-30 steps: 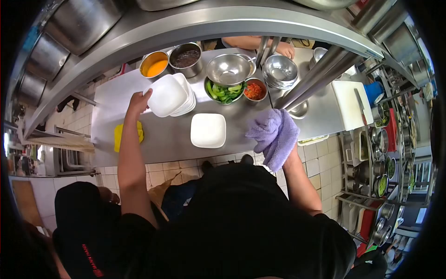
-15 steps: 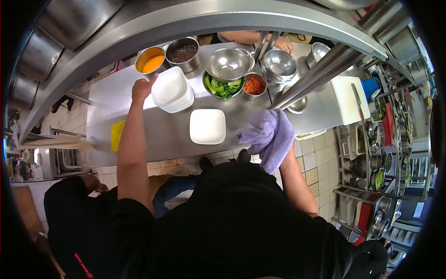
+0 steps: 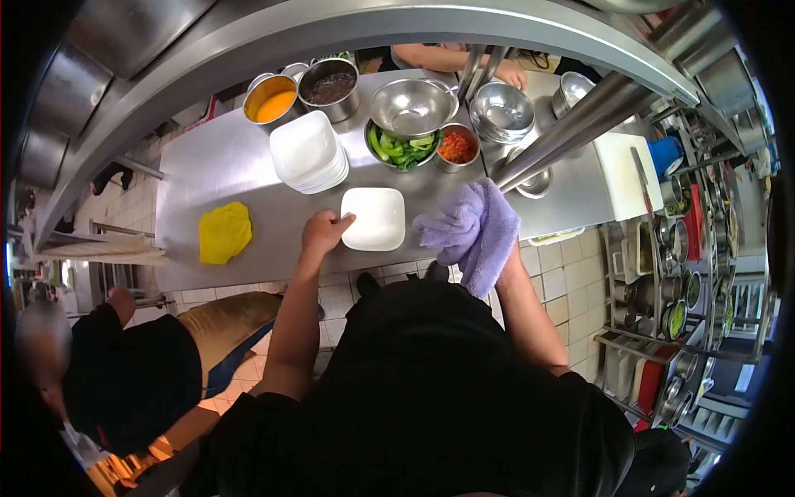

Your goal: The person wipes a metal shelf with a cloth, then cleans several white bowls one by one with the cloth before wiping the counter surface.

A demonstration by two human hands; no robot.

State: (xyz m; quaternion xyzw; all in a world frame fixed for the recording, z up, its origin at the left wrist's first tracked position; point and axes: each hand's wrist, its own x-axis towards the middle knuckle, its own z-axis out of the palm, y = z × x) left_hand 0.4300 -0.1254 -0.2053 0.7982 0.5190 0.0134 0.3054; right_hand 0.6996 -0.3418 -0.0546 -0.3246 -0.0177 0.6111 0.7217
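Observation:
My left hand (image 3: 325, 231) grips the left edge of a square white bowl (image 3: 373, 219), its thumb over the rim. The bowl is near the front edge of the steel table (image 3: 273, 240). A purple cloth (image 3: 475, 232) covers my right hand, whose fingers are hidden beneath it. Behind the single bowl, to the left, stands a stack of white square bowls (image 3: 308, 152). A yellow cloth (image 3: 224, 233) lies on the table to the left.
Pots of orange liquid (image 3: 272, 103) and dark contents (image 3: 330, 86), a metal bowl (image 3: 407, 106), greens (image 3: 402, 151) and chopped red food (image 3: 455, 147) line the back. A slanting pole (image 3: 571, 128) crosses the right side. Another person (image 3: 137, 373) is at left; someone's arm (image 3: 443, 60) shows behind.
My left hand has moved from the bowl stack down to the single bowl and taken its edge. The person at left has shifted left. My right hand and the purple cloth have barely moved.

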